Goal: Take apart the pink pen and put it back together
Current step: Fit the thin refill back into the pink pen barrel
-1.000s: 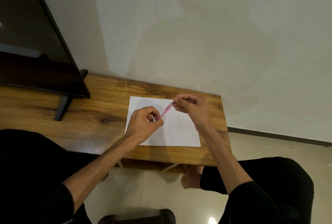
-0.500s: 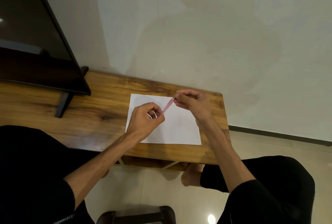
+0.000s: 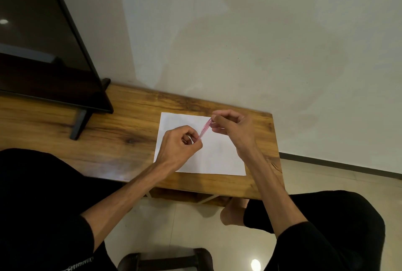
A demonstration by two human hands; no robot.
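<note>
The pink pen (image 3: 205, 129) is a thin translucent pink barrel held slantwise in the air above a white sheet of paper (image 3: 217, 157). My left hand (image 3: 179, 145) is closed around its lower end, which is hidden inside the fingers. My right hand (image 3: 231, 128) pinches the upper end between thumb and fingertips. The pen looks blurred, so I cannot tell whether its parts are joined or separated.
The paper lies on a wooden table (image 3: 121, 136) that ends just right of my right hand. A dark television (image 3: 43, 53) on a black stand fills the left. A plain wall rises behind the table. My knees and a dark stool (image 3: 167, 260) are below.
Both hands stay on the pen. The right hand has lifted slightly and the pen now tilts a little steeper; it appears blurred.
</note>
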